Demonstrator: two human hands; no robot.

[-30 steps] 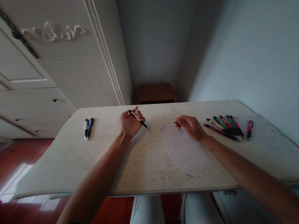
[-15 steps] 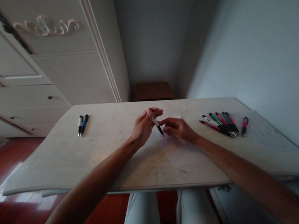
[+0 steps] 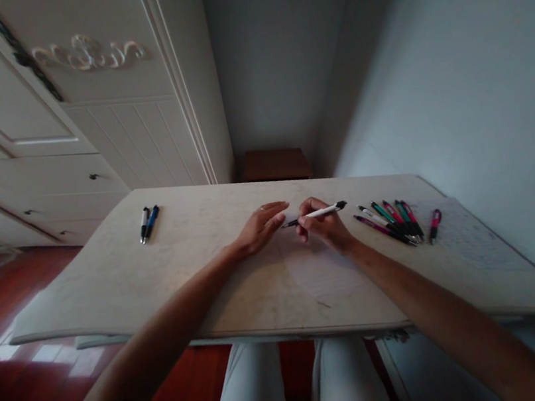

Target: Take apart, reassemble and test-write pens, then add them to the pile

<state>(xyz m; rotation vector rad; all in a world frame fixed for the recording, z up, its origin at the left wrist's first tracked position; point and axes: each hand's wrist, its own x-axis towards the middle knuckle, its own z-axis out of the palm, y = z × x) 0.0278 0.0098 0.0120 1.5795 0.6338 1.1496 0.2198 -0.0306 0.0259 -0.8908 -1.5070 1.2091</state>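
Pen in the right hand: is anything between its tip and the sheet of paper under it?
Nothing visible does. The right hand holds the pen nearly level, tip pointing toward the left hand, whose fingers lie flat beside the tip, not under it. The paper below looks bare; the row of pens lies off to the right.

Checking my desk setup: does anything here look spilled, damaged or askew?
Nothing stands out. The right hand holds a white pen with black ends; the left hand lies flat on the pale table. Coloured pens lie grouped.
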